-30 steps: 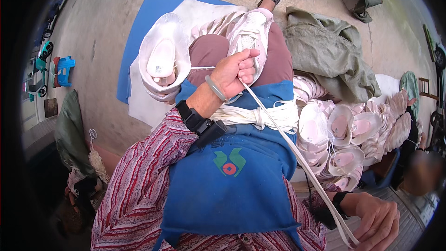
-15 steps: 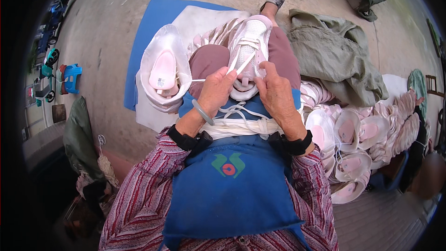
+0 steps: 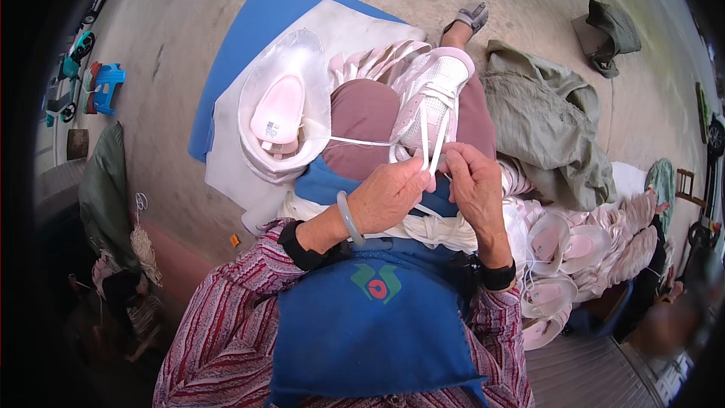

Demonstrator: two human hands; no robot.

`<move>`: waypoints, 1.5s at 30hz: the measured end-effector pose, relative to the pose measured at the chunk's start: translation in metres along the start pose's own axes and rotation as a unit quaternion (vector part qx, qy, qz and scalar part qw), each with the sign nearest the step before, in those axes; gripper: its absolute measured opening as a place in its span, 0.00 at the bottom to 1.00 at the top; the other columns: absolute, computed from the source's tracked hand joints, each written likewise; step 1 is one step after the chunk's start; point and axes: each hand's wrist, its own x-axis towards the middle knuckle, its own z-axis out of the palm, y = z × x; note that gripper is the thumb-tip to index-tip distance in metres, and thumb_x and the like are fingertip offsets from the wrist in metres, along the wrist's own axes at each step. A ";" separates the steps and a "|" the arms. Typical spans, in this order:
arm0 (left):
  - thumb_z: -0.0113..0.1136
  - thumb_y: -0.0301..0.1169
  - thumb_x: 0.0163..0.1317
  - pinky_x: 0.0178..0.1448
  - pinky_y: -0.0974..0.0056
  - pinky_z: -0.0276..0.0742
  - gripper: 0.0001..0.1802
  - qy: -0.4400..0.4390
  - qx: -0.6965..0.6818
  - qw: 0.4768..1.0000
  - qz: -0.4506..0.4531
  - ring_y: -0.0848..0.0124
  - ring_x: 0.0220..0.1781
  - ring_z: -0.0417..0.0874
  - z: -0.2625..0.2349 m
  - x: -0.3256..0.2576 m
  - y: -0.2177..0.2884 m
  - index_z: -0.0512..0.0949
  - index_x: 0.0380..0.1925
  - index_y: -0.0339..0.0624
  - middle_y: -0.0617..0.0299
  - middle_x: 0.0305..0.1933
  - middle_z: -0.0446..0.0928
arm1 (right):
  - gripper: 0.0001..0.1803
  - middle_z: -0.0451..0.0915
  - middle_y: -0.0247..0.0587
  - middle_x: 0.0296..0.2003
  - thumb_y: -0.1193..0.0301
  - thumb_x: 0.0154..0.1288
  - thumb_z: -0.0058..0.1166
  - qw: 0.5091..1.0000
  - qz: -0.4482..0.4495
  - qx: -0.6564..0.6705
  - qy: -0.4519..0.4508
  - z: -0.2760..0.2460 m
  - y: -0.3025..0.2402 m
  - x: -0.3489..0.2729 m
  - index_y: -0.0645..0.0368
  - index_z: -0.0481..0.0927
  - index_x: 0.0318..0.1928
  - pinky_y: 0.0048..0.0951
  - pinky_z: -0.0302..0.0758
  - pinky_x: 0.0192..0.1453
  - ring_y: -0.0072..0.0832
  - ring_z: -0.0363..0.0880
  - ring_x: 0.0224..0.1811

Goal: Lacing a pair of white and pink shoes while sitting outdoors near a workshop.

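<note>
A white and pink sneaker (image 3: 430,83) rests on my lap, its toe pointing away from me. Two strands of white shoelace (image 3: 427,136) run from its upper eyelets toward me, close together. My left hand (image 3: 389,195) pinches them between thumb and forefinger. Right beside it, my right hand (image 3: 474,177) has its fingertips closed at the same laces; its fingers partly hide what they grip. The shoe's heel is largely hidden by both hands. A bundle of white laces (image 3: 445,231) lies across my blue apron (image 3: 362,332), below my wrists.
To the left, a pale shoe upper (image 3: 249,117) with a pink insole stands beside my knee. A row of pink-white uppers (image 3: 374,60) lies beyond it. Many more uppers (image 3: 585,245) are piled at right, near a grey-green cloth (image 3: 536,121). A blue stool (image 3: 109,89) stands far left.
My hands have come together from either side of the shoe's opening. The lace strands, spread in a V before, now run nearly side by side toward me. The whole view has shifted.
</note>
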 end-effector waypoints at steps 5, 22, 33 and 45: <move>0.43 0.36 0.73 0.35 0.59 0.71 0.14 -0.030 0.068 0.995 0.064 0.63 0.26 0.74 0.009 -0.006 0.001 0.73 0.41 0.35 0.52 0.24 0.73 | 0.15 0.81 0.37 0.27 0.71 0.72 0.45 0.976 0.054 0.211 0.002 0.023 -0.004 0.010 0.68 0.76 0.53 0.16 0.63 0.17 0.13 0.69 0.15; 0.46 0.40 0.72 0.32 0.61 0.77 0.18 -0.131 0.037 0.982 -0.133 0.66 0.32 0.83 -0.015 -0.015 0.007 0.72 0.37 0.33 0.53 0.27 0.77 | 0.13 0.79 0.34 0.27 0.71 0.69 0.53 0.896 0.151 0.402 -0.113 0.019 0.005 0.021 0.68 0.78 0.48 0.12 0.56 0.15 0.10 0.62 0.13; 0.55 0.39 0.68 0.31 0.74 0.77 0.17 0.081 0.081 0.993 0.014 0.79 0.31 0.79 -0.025 0.034 0.010 0.75 0.46 0.35 0.62 0.31 0.78 | 0.09 0.77 0.28 0.23 0.70 0.68 0.52 0.956 0.094 0.257 -0.101 0.025 0.004 0.017 0.64 0.80 0.36 0.15 0.59 0.17 0.11 0.64 0.16; 0.58 0.33 0.67 0.35 0.72 0.81 0.12 0.001 0.027 0.988 -0.149 0.77 0.31 0.81 -0.037 0.038 0.016 0.74 0.41 0.33 0.61 0.31 0.78 | 0.12 0.75 0.48 0.19 0.66 0.63 0.54 0.997 -0.030 -0.054 -0.044 0.016 0.000 0.009 0.65 0.77 0.32 0.37 0.70 0.27 0.37 0.75 0.21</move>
